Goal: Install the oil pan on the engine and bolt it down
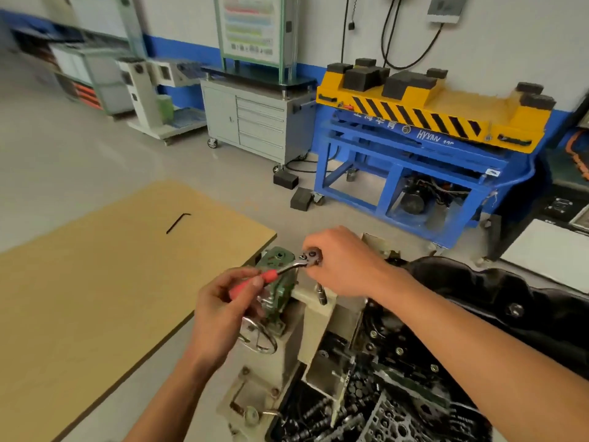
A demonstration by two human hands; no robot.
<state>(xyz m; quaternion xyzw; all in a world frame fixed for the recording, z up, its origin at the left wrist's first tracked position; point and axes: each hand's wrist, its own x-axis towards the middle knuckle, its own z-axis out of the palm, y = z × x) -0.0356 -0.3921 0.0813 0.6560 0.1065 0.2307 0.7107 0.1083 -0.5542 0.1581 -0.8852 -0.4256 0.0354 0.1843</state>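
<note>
Holding the ratchet (291, 267) with both hands here, up over the green gearbox (280, 293) of the engine stand (314, 327). Your left hand (223, 311) has its grip curled round the red handle (269, 275). Your right hand (342, 263) has its grip pinched on the chrome head (312, 257). A short metal rod (322, 295) sticks down just under your right hand; can't tell if it's joined to the ratchet head, the hand hides that bit.

The black oil pan (510, 298) is off to the right, beyond your right forearm, right up against the engine (398, 371). The seam between them is too blurry to read. The ratchet is well apart from the pan, over at the stand end. The stand's handwheel (258, 338) sits just below your left hand.

To your left there's the tan worktop (95, 298) with a black hex key (177, 222) lying on it. A blue and yellow lift table (430, 129) and a grey drawer cabinet (255, 122) stand by the far wall.
</note>
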